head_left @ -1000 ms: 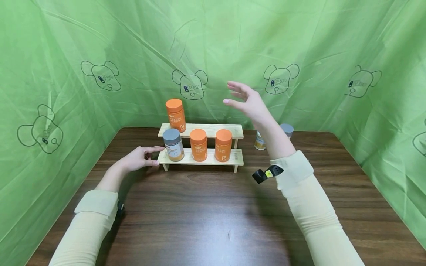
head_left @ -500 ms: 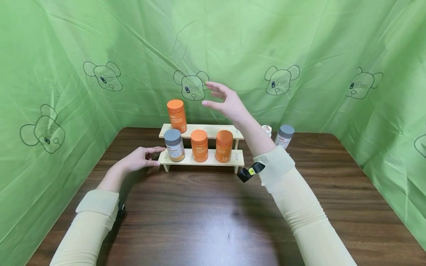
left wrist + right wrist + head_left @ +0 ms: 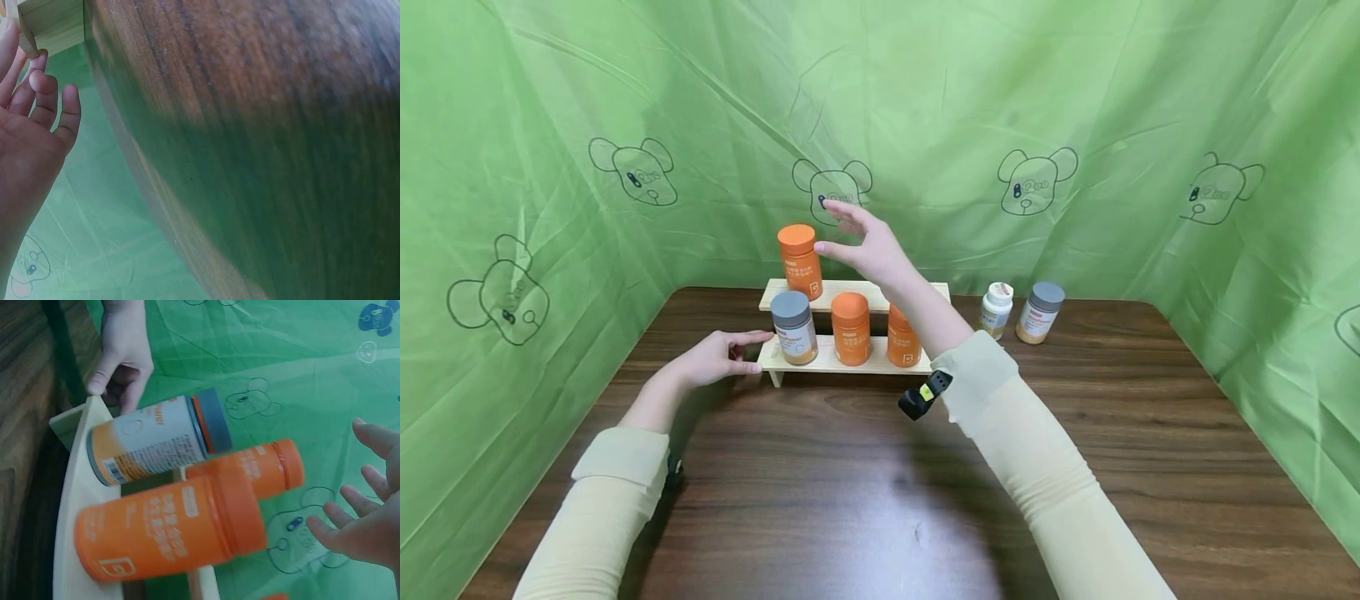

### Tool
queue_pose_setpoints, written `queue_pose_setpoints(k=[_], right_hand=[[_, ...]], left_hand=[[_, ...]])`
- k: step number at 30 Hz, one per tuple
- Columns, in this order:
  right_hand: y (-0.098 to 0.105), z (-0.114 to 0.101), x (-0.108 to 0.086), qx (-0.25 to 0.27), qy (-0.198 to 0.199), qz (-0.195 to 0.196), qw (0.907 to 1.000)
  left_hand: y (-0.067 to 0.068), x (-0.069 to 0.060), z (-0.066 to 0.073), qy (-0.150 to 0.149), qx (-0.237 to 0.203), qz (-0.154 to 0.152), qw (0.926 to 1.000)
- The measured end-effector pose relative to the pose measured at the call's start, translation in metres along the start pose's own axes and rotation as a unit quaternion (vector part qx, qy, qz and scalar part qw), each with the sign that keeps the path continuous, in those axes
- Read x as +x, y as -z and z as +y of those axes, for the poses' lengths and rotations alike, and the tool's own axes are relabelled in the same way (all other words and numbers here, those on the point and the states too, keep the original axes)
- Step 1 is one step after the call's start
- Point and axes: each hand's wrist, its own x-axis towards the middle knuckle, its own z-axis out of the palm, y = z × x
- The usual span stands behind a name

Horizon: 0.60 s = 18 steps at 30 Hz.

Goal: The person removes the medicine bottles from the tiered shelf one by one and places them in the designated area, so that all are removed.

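Head | left fingers touch wooden rack | right fingers near cylindrical jar

Plain orange jars printed in white and grey-lidded jars with white labels above amber bases brighten a pale wooden rack and a brown, dark-streaked table. Dark-outlined mouse heads dot the green backdrop, while cream sleeves meet a black wrist camera with a yellow-green patch.
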Motion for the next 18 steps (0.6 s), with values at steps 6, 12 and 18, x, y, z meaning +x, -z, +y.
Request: queue_pose_setpoints(k=[6, 12, 18], right_hand=[[-0.016, 0.009, 0.008, 0.009, -0.012, 0.001, 0.9999], [-0.031, 0.017, 0.017, 0.002, -0.03, 0.0, 0.9995], [-0.04, 0.023, 0.022, -0.003, -0.03, 0.0, 0.9996]], left_hand=[[0.0, 0.0, -0.001, 0.002, 0.002, -0.002, 1.0], [0.0, -0.001, -0.001, 0.0, -0.003, -0.001, 1.0], [0.0, -0.002, 0.002, 0.0, -0.008, 0.001, 1.0]])
